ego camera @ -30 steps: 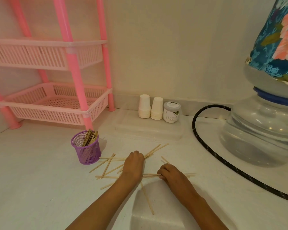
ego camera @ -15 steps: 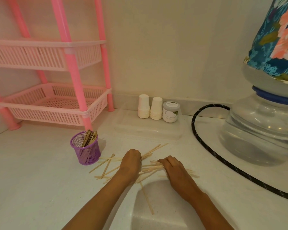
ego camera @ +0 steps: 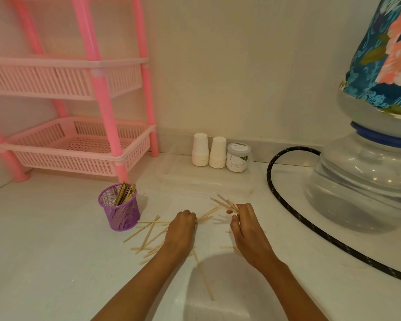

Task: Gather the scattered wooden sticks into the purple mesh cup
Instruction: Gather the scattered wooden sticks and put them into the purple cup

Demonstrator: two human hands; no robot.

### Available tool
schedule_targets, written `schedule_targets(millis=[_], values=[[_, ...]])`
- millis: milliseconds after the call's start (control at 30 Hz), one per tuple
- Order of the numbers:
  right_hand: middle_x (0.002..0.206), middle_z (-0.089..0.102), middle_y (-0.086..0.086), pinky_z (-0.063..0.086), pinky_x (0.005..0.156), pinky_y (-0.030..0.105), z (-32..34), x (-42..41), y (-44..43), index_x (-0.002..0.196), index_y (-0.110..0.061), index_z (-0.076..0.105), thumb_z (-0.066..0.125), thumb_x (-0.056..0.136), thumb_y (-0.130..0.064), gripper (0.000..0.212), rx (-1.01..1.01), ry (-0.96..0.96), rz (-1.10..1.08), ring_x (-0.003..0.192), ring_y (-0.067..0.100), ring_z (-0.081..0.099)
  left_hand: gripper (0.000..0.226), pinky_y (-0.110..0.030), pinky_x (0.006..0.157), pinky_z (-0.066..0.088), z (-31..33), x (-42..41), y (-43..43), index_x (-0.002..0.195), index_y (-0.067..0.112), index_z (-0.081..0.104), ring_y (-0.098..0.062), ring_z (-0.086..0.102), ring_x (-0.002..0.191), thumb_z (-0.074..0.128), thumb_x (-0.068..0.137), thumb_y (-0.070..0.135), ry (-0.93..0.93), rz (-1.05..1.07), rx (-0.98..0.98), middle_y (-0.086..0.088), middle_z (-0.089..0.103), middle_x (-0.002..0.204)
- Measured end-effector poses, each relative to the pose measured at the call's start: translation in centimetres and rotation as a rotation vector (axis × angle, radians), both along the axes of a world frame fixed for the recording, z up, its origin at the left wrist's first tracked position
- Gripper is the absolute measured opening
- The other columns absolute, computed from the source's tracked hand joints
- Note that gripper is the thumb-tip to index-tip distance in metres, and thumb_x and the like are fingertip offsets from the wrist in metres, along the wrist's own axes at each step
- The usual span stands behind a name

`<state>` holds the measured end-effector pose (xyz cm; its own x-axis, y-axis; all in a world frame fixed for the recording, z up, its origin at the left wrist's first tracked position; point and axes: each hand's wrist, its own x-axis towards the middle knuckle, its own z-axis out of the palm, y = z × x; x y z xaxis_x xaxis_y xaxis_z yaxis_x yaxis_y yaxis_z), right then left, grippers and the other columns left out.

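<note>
The purple mesh cup (ego camera: 120, 210) stands on the white counter left of my hands, with several wooden sticks (ego camera: 125, 193) upright inside it. More sticks (ego camera: 148, 235) lie scattered flat on the counter between the cup and my left hand (ego camera: 182, 228), which rests curled on the pile with stick ends poking out past its knuckles. My right hand (ego camera: 245, 228) is lifted slightly and pinches a small bundle of sticks (ego camera: 225, 201) that fans out to the upper left. One long stick (ego camera: 203, 274) lies alone between my forearms.
A pink plastic rack (ego camera: 79, 144) stands at the back left. Behind the sticks lies a clear plastic tray (ego camera: 206, 181), then two stacks of paper cups (ego camera: 208, 150) and a small jar (ego camera: 237, 157). A black hose (ego camera: 310, 225) curves past a large water jug (ego camera: 366, 177) on the right.
My right hand has swept sticks together from the counter and raised them as a bundle, moving up and to the right. My left hand has stayed on the pile.
</note>
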<state>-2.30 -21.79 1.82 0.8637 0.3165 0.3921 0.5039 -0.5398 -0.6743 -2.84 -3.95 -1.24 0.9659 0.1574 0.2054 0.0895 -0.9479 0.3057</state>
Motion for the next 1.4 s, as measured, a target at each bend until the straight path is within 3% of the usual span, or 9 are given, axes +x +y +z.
schedule_targets(millis=[200, 333, 533, 667, 767, 933, 1067, 1133, 1400], values=[[0.085, 0.051, 0.002, 0.039, 0.065, 0.012, 0.4, 0.0, 0.6, 0.091, -0.016, 0.051, 0.033, 0.101, -0.023, 0.021, 0.205, 0.181, -0.012, 0.072, 0.011, 0.048, 0.028, -0.033, 0.075, 0.050, 0.6, -0.4, 0.4, 0.116, 0.012, 0.051, -0.020, 0.057, 0.088, 0.048, 0.089, 0.005, -0.095, -0.028, -0.070, -0.007, 0.063, 0.102], [0.073, 0.047, -0.005, 0.038, 0.064, 0.008, 1.0, -0.1, 0.9, 0.085, -0.017, 0.050, 0.032, 0.101, -0.023, 0.025, 0.273, 0.206, 0.005, 0.064, -0.003, 0.045, 0.025, -0.027, 0.079, 0.044, 2.1, 0.2, 0.8, 0.114, 0.010, 0.058, -0.014, 0.053, 0.090, 0.041, 0.095, 0.012, -0.216, 0.010, -0.470, -0.004, 0.059, 0.102], [0.066, 0.044, -0.014, 0.037, 0.064, 0.016, 2.0, -0.6, 1.7, 0.083, -0.023, 0.050, 0.030, 0.100, -0.030, 0.027, 0.457, 0.220, 0.032, 0.059, -0.003, 0.044, 0.028, -0.004, 0.065, 0.047, 3.3, 0.9, 1.5, 0.110, 0.008, 0.063, -0.006, 0.057, 0.069, 0.038, 0.098, 0.000, -0.323, 0.003, -0.819, 0.004, 0.061, 0.079], [0.070, 0.047, -0.011, 0.037, 0.071, 0.021, 1.8, -0.7, 2.4, 0.085, -0.016, 0.049, 0.028, 0.100, -0.027, 0.028, 0.545, 0.212, 0.096, 0.064, 0.000, 0.043, 0.021, -0.011, 0.067, 0.051, 2.7, 0.6, 1.4, 0.106, 0.010, 0.060, -0.009, 0.060, 0.074, 0.039, 0.100, 0.009, -0.317, -0.021, -0.992, 0.005, 0.062, 0.081], [0.061, 0.045, -0.013, 0.037, 0.062, 0.017, 1.0, -0.8, 2.5, 0.089, -0.022, 0.051, 0.029, 0.094, -0.038, 0.029, 0.580, 0.201, 0.113, 0.059, 0.003, 0.039, 0.020, -0.020, 0.075, 0.052, 2.4, 0.1, 1.1, 0.101, 0.014, 0.058, -0.013, 0.060, 0.079, 0.039, 0.100, 0.007, -0.355, -0.094, -1.068, 0.000, 0.062, 0.084], [0.064, 0.038, -0.010, 0.038, 0.060, 0.011, -1.5, -1.7, 2.4, 0.095, -0.028, 0.052, 0.030, 0.092, -0.041, 0.026, 0.521, 0.211, 0.107, 0.058, 0.001, 0.038, 0.019, -0.016, 0.077, 0.051, 0.3, -0.9, 0.6, 0.102, 0.013, 0.058, -0.007, 0.061, 0.080, 0.039, 0.100, 0.010, -0.401, -0.192, -1.164, -0.004, 0.063, 0.087], [0.070, 0.053, -0.023, 0.041, 0.067, 0.006, -2.8, -2.1, 2.2, 0.096, -0.029, 0.050, 0.029, 0.095, -0.037, 0.023, 0.418, 0.213, 0.116, 0.066, -0.007, 0.048, 0.018, -0.036, 0.085, 0.048, -1.6, -1.0, 0.3, 0.099, 0.022, 0.059, -0.021, 0.059, 0.086, 0.041, 0.096, 0.025, -0.395, -0.179, -1.182, -0.003, 0.064, 0.087], [0.070, 0.050, -0.018, 0.040, 0.066, 0.009, -3.2, -2.1, 2.0, 0.095, -0.028, 0.050, 0.030, 0.098, -0.030, 0.020, 0.367, 0.227, 0.110, 0.066, -0.004, 0.047, 0.019, -0.040, 0.086, 0.049, -2.0, -0.9, 0.2, 0.098, 0.030, 0.059, -0.021, 0.061, 0.087, 0.040, 0.095, 0.029, -0.393, -0.178, -1.114, 0.002, 0.065, 0.088], [0.066, 0.044, -0.007, 0.039, 0.060, 0.011, -3.8, -2.0, 2.3, 0.086, -0.017, 0.050, 0.030, 0.100, -0.027, 0.026, 0.398, 0.273, 0.091, 0.059, 0.000, 0.042, 0.022, -0.014, 0.078, 0.048, -2.4, -0.5, 0.2, 0.106, 0.031, 0.055, -0.009, 0.061, 0.084, 0.035, 0.098, 0.025, -0.409, -0.213, -1.011, 0.006, 0.063, 0.087]])
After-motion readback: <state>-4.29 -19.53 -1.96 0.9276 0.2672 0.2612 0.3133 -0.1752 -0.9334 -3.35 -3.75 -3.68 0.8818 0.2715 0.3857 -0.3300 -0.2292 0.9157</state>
